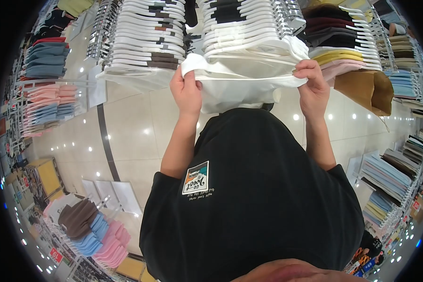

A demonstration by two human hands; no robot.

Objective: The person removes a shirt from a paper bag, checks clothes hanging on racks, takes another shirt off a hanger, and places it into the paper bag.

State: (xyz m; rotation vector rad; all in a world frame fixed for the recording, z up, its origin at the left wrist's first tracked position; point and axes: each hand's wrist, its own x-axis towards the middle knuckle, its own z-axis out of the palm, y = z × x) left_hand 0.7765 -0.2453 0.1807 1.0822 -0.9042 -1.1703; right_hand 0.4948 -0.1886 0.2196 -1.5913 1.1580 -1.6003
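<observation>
Here, a white garment [239,94] squarely between both hands [188,94].

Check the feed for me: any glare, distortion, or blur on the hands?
All in the head view: glare spots on the glossy floor; fisheye distortion curving the outer scene, including the pink clothes at far left; black corners; left hand and right hand reasonably sharp on the bright white garment.

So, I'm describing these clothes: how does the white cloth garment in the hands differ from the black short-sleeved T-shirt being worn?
The white cloth garment shows no print in view; the black short-sleeved T-shirt has a rectangular chest print.
The white cloth garment is held spread between the left hand and right hand; the T-shirt is worn.
Both are cloth.
</observation>
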